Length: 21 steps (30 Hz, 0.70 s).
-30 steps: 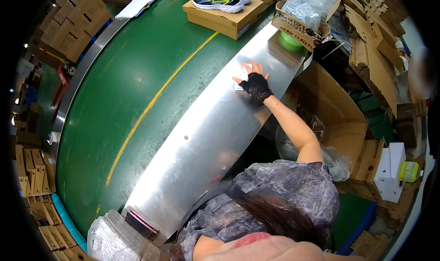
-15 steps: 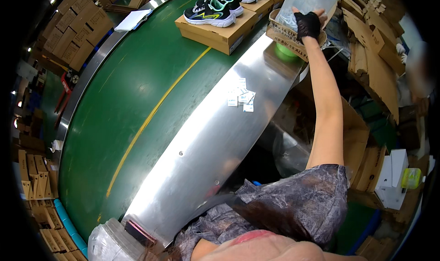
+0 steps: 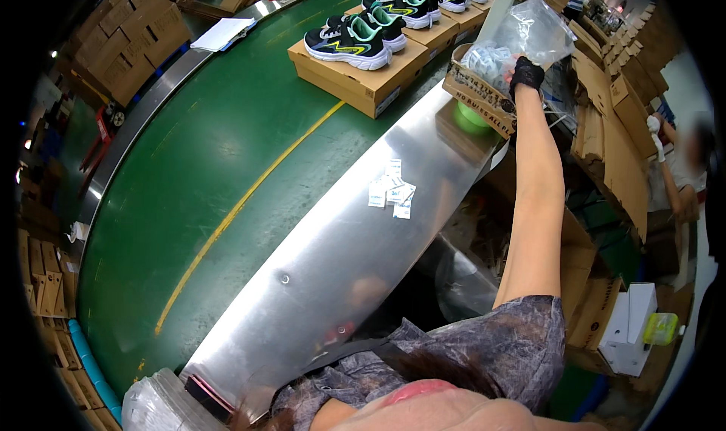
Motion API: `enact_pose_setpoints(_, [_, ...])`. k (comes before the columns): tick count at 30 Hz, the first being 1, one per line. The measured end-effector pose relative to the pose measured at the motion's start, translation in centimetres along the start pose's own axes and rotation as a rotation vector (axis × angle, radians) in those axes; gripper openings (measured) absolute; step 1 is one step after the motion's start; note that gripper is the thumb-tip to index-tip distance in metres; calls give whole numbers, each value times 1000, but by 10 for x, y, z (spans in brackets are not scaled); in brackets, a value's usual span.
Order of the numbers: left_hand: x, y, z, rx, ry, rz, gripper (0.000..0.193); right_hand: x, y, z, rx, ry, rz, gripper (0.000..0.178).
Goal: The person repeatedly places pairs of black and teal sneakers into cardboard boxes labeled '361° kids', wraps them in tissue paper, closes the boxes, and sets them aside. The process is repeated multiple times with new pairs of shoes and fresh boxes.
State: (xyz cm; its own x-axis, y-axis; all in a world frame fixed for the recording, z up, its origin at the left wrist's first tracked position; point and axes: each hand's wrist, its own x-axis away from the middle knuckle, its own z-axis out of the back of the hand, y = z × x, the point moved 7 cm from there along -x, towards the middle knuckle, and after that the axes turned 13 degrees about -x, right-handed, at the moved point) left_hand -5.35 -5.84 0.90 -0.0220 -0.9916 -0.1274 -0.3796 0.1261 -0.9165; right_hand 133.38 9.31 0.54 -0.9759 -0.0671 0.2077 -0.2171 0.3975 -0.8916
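My right arm reaches far forward, and my right hand [image 3: 527, 77], in a black fingerless glove, is at the right side of a small cardboard box [image 3: 480, 98]. Its fingers are curled against a clear plastic bag [image 3: 535, 29] that stands up out of the box; the fingertips are partly hidden. Inside the bag lies a pile of small white packets [image 3: 490, 59]. Several white sachets [image 3: 392, 193] lie overlapping on the metal ledge [image 3: 325, 257], nearer to me. My left hand is out of view.
Black sports shoes [image 3: 355, 41] stand on brown shoeboxes [image 3: 359, 75] along the green conveyor belt [image 3: 197, 159]. A green round container [image 3: 473, 116] sits under the small box. A clipboard [image 3: 223, 35] rests at the far edge. Another person [image 3: 684, 166] is at the right.
My right hand has gone from spread fingers over the bag to curled fingers at the box's right side. The bag's top now leans right. The view has shifted, showing more shoes.
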Motion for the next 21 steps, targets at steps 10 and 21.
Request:
enact_pose_setpoints(10, [-110,-161,197,577,275,-38,12,146,-128,-61,-39,-554,660,35])
enact_pose_setpoints(21, [-344,-252,415,3353,-274,-353,65,408,-33,-171,45,-1419,580,24])
